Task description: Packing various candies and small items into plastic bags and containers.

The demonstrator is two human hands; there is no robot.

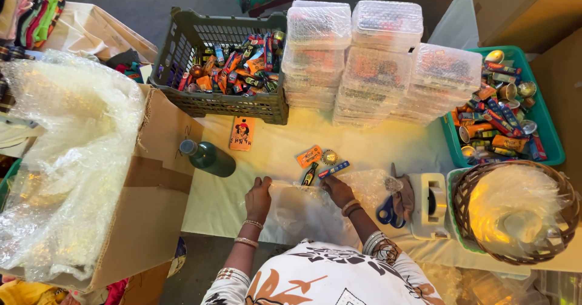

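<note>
Both hands rest on a sheet of bubble wrap point(315, 205) spread at the near edge of the table point(267, 159), which is covered in a pale cloth. The left hand point(259, 197) lies with fingers curled, pinching the sheet's left edge; the right hand point(337, 190) presses down on its far edge, fingers bent, though whether it actually grips the plastic is hard to tell from above.

Just beyond the sheet lie a few small wrapped sweets: an orange packet point(308, 156), a round gold-foil piece point(329, 157), a small dark bottle-shaped one point(310, 174) and a blue bar point(334, 169).

A green bottle point(208, 157) lies on its side near the table's left edge, beside a cardboard box point(154, 202) stuffed with bubble wrap. At the far edge stand a dark crate point(200, 74) of assorted sweets and stacks of clear lidded boxes point(376, 62). A teal tray point(548, 141) of sweets sits at the right edge, with a wicker basket point(515, 211) near the right corner. Blue-handled scissors point(385, 211) and a white tape dispenser point(429, 203) lie just right of the sheet.
</note>
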